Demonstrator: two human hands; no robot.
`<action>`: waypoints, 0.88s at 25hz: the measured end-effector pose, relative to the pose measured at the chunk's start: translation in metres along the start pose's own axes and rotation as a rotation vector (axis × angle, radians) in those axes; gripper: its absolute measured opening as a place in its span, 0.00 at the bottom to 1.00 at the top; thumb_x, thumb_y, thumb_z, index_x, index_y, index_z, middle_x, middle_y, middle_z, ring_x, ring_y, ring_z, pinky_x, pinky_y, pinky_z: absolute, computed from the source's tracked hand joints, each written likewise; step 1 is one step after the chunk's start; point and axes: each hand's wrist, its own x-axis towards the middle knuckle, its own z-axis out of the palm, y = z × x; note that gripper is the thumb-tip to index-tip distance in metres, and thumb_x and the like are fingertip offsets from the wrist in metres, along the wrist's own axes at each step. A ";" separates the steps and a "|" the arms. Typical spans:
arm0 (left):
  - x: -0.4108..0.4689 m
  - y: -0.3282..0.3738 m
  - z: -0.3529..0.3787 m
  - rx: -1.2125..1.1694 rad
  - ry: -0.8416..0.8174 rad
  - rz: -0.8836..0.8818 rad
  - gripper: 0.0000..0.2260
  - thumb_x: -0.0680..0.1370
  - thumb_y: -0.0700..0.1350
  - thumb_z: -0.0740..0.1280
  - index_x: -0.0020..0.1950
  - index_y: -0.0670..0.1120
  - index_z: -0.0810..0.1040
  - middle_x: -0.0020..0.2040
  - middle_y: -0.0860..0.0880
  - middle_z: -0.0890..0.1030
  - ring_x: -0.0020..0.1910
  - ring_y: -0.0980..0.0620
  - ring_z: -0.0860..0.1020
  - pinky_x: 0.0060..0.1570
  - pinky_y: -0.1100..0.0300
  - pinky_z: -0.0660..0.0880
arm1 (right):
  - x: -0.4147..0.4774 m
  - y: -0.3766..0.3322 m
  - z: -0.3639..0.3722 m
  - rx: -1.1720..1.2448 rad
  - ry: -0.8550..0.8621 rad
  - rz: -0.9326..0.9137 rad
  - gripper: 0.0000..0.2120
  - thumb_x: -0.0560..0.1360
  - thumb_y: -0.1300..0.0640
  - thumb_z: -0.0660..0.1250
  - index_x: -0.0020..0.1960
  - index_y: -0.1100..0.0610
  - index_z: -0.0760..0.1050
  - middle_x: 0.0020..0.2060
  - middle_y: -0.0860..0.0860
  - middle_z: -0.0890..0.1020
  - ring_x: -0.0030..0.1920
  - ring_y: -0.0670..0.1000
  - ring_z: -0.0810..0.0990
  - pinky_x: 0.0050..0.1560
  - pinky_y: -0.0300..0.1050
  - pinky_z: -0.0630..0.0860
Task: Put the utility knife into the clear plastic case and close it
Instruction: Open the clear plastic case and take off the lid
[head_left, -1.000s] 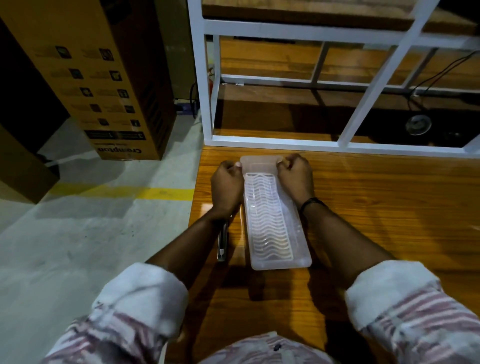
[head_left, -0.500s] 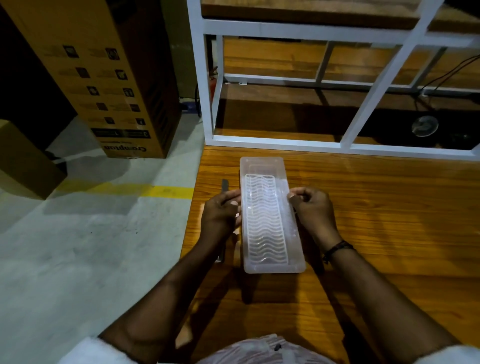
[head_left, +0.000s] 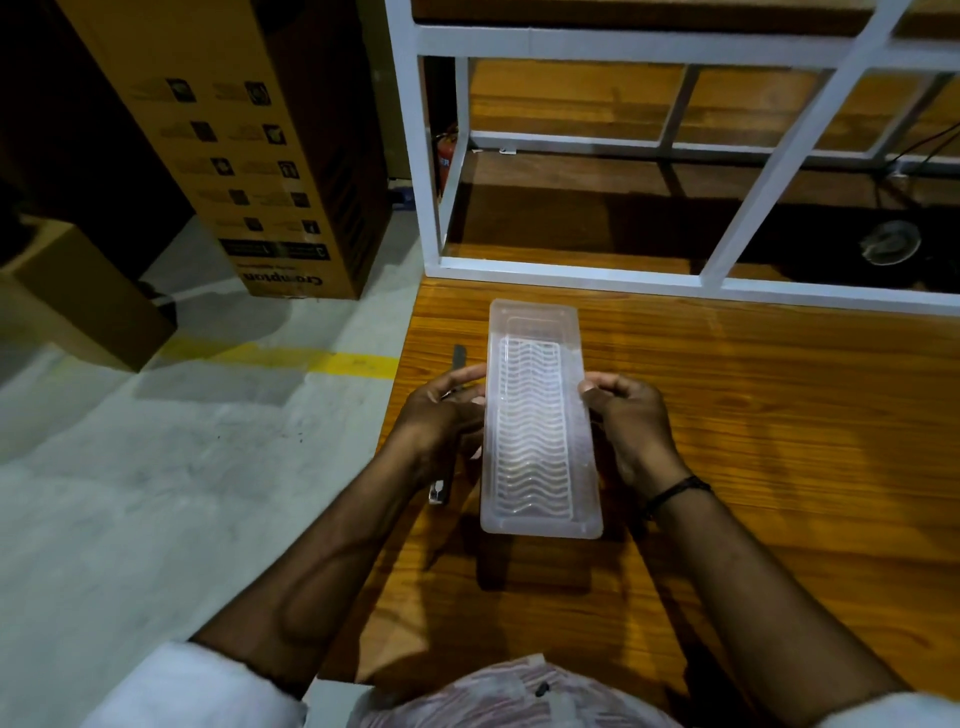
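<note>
The left hand (head_left: 441, 415) and right hand (head_left: 631, 421) are curled against the long sides of the clear, ribbed rectangular plastic case (head_left: 535, 421), pinching it near the wooden table's (head_left: 753, 415) left edge. The slim dark utility knife (head_left: 458, 358) is seemingly pinned beneath the left hand.

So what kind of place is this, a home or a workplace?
Probably a warehouse or workshop: bare concrete floor with a yellow line, a tall shipping carton standing on it, and a wooden bench with a white metal frame.
</note>
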 end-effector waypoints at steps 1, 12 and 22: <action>-0.002 0.001 0.001 -0.019 -0.005 -0.008 0.20 0.78 0.29 0.66 0.67 0.45 0.78 0.59 0.42 0.85 0.46 0.48 0.88 0.38 0.55 0.84 | -0.002 0.000 0.000 -0.017 0.008 -0.007 0.03 0.78 0.60 0.70 0.50 0.54 0.81 0.50 0.55 0.86 0.49 0.56 0.85 0.51 0.55 0.83; -0.016 0.005 -0.002 -0.056 -0.159 -0.066 0.29 0.79 0.25 0.58 0.73 0.50 0.72 0.68 0.42 0.79 0.41 0.49 0.87 0.29 0.61 0.82 | -0.014 -0.015 0.000 -0.351 -0.007 -0.135 0.20 0.74 0.57 0.73 0.64 0.58 0.76 0.44 0.51 0.80 0.42 0.51 0.81 0.39 0.44 0.78; -0.016 -0.005 -0.008 -0.139 -0.218 -0.072 0.29 0.80 0.27 0.61 0.78 0.49 0.67 0.72 0.43 0.77 0.66 0.40 0.80 0.59 0.45 0.79 | -0.028 -0.022 0.011 -0.866 -0.133 -0.230 0.31 0.69 0.39 0.74 0.66 0.53 0.72 0.67 0.56 0.72 0.65 0.56 0.72 0.55 0.45 0.72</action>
